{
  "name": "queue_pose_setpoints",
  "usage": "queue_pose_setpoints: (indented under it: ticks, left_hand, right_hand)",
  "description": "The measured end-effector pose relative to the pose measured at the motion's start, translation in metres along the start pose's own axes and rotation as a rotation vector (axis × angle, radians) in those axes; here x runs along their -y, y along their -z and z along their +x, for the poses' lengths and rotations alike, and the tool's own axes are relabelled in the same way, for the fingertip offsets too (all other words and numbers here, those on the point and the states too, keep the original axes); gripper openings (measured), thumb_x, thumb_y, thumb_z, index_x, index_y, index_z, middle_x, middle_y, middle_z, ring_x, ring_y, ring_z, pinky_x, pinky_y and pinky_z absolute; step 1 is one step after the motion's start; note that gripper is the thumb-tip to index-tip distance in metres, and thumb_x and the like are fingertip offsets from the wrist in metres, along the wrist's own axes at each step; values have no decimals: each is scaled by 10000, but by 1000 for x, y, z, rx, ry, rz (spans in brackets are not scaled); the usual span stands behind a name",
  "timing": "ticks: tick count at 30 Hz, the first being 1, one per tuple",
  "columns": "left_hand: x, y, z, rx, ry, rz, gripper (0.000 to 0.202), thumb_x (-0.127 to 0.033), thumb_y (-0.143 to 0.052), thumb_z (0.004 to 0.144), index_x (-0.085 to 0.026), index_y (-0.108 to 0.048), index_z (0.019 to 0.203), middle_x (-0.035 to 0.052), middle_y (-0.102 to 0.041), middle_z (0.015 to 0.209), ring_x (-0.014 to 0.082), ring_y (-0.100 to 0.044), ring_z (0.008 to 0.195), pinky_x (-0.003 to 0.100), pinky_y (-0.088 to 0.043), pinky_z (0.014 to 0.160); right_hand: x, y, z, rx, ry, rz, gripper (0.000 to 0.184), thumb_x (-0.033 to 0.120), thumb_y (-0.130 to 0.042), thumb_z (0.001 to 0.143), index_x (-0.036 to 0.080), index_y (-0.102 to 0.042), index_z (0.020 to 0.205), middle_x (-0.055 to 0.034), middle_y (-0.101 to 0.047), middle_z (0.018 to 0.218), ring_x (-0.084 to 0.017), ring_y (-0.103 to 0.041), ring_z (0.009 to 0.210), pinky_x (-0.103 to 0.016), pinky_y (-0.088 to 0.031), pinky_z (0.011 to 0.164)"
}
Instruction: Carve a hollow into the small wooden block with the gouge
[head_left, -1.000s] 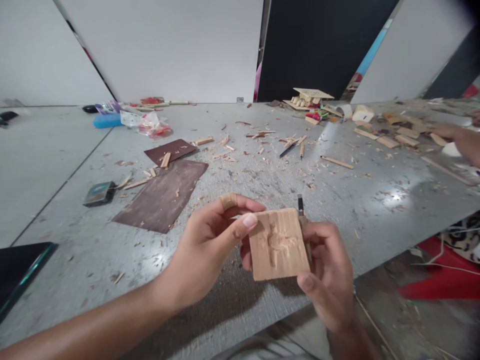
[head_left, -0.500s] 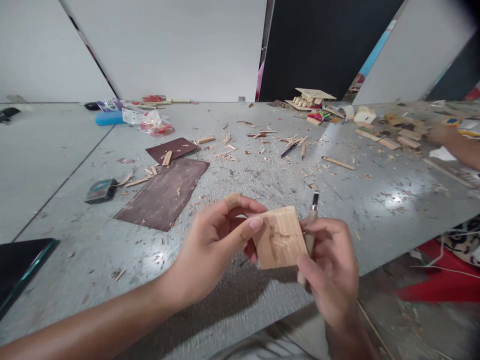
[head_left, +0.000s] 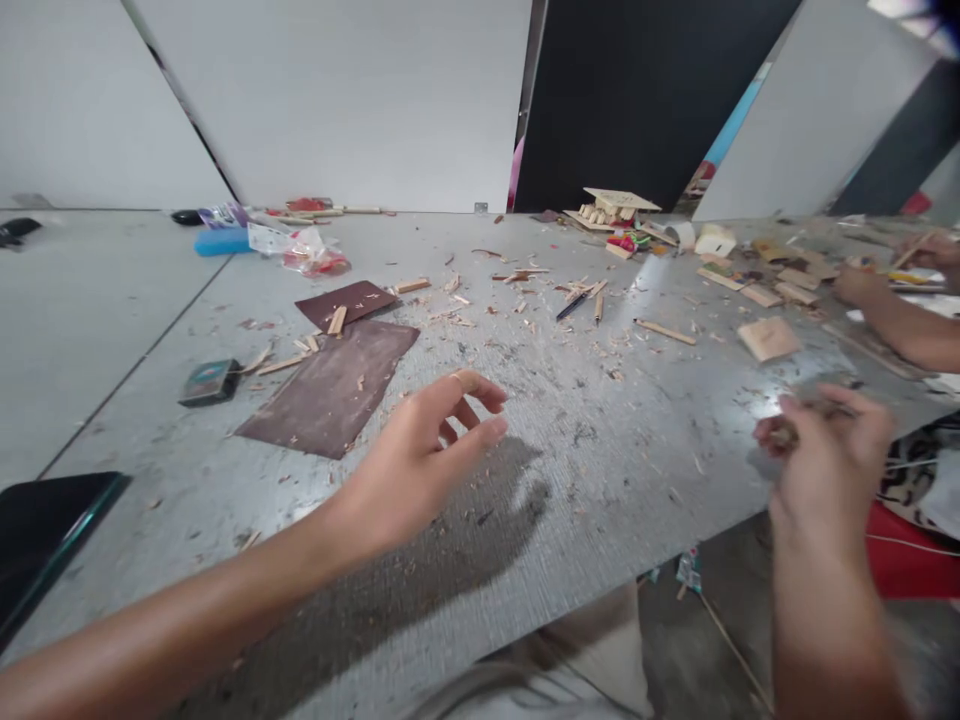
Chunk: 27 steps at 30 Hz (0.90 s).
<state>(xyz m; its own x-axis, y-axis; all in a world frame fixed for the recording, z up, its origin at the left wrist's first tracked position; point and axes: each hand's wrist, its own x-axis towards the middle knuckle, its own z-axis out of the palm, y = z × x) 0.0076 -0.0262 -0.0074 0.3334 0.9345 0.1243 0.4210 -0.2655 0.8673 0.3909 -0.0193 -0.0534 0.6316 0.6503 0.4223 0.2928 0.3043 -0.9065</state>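
Note:
My left hand (head_left: pixel 442 450) hovers over the middle of the grey table with nothing in it, its fingers loosely curved and the thumb apart. A bandage-like band wrapped one of its fingers earlier; that part is turned away now. Far to the right, near the table edge, my right hand (head_left: pixel 829 450) is curled round a small chisel (head_left: pixel 784 433). Its handle end shows between the fingers and the rest is mostly hidden and blurred. Just beyond this hand, the square wooden block (head_left: pixel 769 340) lies on the table, apart from both hands.
Sandpaper sheets (head_left: pixel 337 390), a small dark box (head_left: pixel 210 383) and a phone-like dark device (head_left: pixel 56 540) lie on the left. Wood shavings and pencils (head_left: pixel 664 331) are scattered mid-table. Another person's hands (head_left: pixel 862 285) work at the far right beside wood pieces (head_left: pixel 796 292).
The wooden block has left both hands and lies on the table at the right. My right hand has moved right with the chisel; my left hand has let go and stayed near its place.

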Motion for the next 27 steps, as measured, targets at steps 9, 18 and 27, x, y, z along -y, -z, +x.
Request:
queue_pose_setpoints:
  ticks: [9,18,27]
  left_hand:
    - [9,26,13,189,-32,663,294,-402,-557,1048,-204,-716,1196,89,-729,1219,273,-704,1051,389,-520,870]
    - [49,99,35,99,165,1017,316,-320,-635,1019,-79,-689,1215,235,-676,1302,376,-659,1138,472,-503,956]
    - [57,118,43,223,290,979,405,-400,-722,1069,-171,-666,1398,124,-691,1395,279,-720,1192,498,-645,1004]
  right_hand:
    - [15,-58,-93,418,-71,0,298,382,-814,850,256,-706,1097,21,-661,855,-123,-595,565,-258,-471,481]
    - [14,-53,-95,526,-49,-102,147,347,-761,940,255,-735,1052,45,-568,679,-110,-467,495,-236,-329,418]
    - [9,-52,-96,539,-53,-114,197,425,-764,975,261,-748,1084,51,-521,629,-110,-410,490,-235,-289,422]
